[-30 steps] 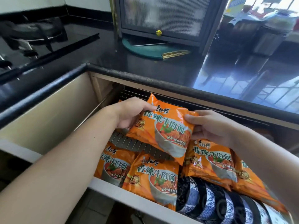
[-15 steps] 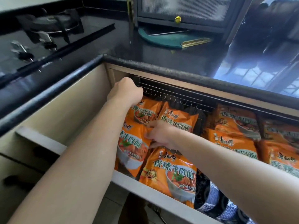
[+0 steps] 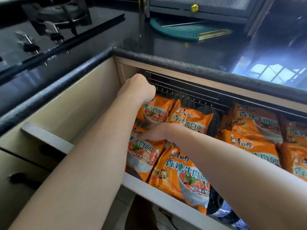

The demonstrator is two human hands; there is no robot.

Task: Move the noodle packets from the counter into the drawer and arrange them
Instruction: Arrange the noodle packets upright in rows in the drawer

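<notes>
Both hands are down in the drawer. Left hand sits at the back-left corner with fingers curled under, on top of the rear-left noodle packet; can't tell if it actually grips it, fingers are hidden. Right hand lies flat on the front-left packet, fingers look straight, pressing or sliding it, but it's blurred.

All noodle packets visible are in the drawer's wire basket: left cluster of four, more on the right. None seen on the tabletop.

Risks as I see them:
- Front-centre packet overhangs the drawer front rail. Probably jams or crushes if the drawer is shut, or tips out if nudged.
- Packets overlap and are slippery; pushing one likely shifts its neighbours out of line.
- Pressing down hard could crack the noodle blocks.
- Left knuckles sit close to the basket wire and the tabletop edge; easy to scrape on pull-out.
</notes>
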